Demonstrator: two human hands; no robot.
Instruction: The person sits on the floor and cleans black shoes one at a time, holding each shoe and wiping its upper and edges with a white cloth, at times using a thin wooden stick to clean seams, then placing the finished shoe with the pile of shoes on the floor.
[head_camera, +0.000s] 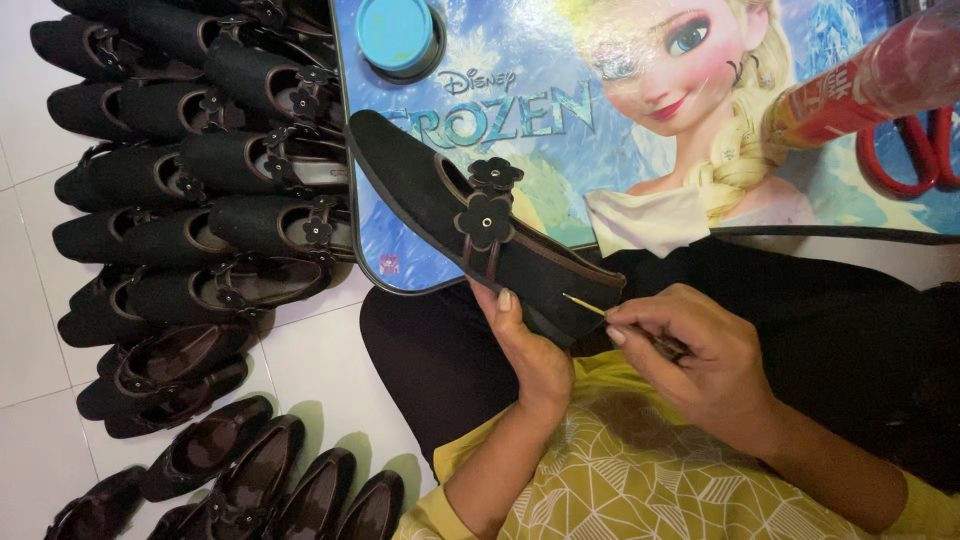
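My left hand grips a black flat shoe from below at its heel end, holding it tilted with the toe pointing up-left. The shoe carries two black fabric flowers on its straps. My right hand pinches a thin yellowish stick, whose tip touches the shoe's rim near the heel. Both hands are over my lap, above black trousers and a yellow patterned top.
A low table with a blue cartoon picture top holds a round blue-lidded tin, a red plastic-wrapped tube and red-handled scissors. Several matching black shoes are stacked in rows on the white tiled floor at left.
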